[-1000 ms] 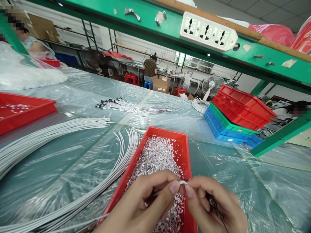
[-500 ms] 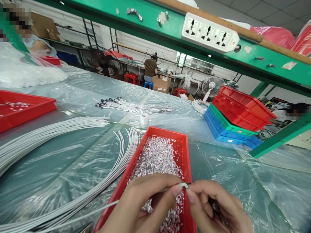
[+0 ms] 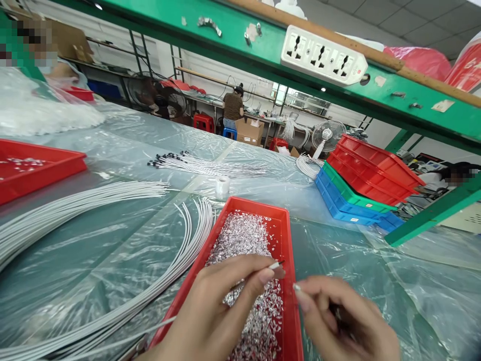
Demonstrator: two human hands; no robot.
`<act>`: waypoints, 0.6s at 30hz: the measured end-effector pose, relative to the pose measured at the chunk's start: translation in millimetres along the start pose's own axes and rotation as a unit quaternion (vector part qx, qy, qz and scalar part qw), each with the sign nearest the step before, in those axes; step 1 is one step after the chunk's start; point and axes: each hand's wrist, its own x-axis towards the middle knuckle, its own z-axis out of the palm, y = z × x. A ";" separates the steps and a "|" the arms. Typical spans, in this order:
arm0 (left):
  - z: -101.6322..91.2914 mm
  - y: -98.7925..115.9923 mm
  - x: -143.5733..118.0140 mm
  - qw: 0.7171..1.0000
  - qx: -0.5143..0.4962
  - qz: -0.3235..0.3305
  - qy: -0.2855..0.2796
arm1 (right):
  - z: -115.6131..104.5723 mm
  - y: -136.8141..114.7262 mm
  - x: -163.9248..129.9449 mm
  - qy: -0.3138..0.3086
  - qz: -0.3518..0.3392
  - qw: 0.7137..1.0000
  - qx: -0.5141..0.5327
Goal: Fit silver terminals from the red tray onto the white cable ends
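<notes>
Over the red tray (image 3: 288,235), my left hand (image 3: 221,296) pinches a white cable (image 3: 276,265) near its end. The cable's thin dark tip sticks out past the fingertips, and its length trails off behind the hand to the lower left. To the right, at the tray's edge, my right hand (image 3: 349,316) has thumb and forefinger closed on a small shiny scrap (image 3: 296,287), apart from the cable. Something dark lies in the shadow of the right palm; its kind cannot be made out. Silvery foil scraps (image 3: 244,235) cover much of the tray's floor.
White cable bundles (image 3: 86,200) lie to the left. Farther back are cables with black ends (image 3: 210,165) and a tape roll (image 3: 222,186). Stacked bins (image 3: 372,170) stand at right. A green beam with a power strip (image 3: 323,54) crosses above. Another person (image 3: 233,106) sits beyond.
My hands have drawn apart. The right hand has moved slightly right with a small scrap between its fingertips, and the cable's dark tip now shows bare by my left hand.
</notes>
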 end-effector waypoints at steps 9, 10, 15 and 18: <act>-1.8 4.3 -2.3 0.987 -0.130 -0.090 -0.029 | 3.6 38.4 29.7 -0.110 0.093 0.988 0.057; -1.2 1.7 -2.0 0.984 -0.153 -0.086 -0.038 | 5.4 39.5 30.2 -0.109 0.100 0.987 0.066; -2.6 -4.3 -2.5 0.963 -0.254 -0.056 -0.069 | 6.8 41.5 31.2 -0.090 0.090 0.987 0.098; -28.5 -4.2 -23.3 0.955 -0.280 -0.060 0.083 | 0.0 42.5 30.6 -0.087 0.067 0.990 0.085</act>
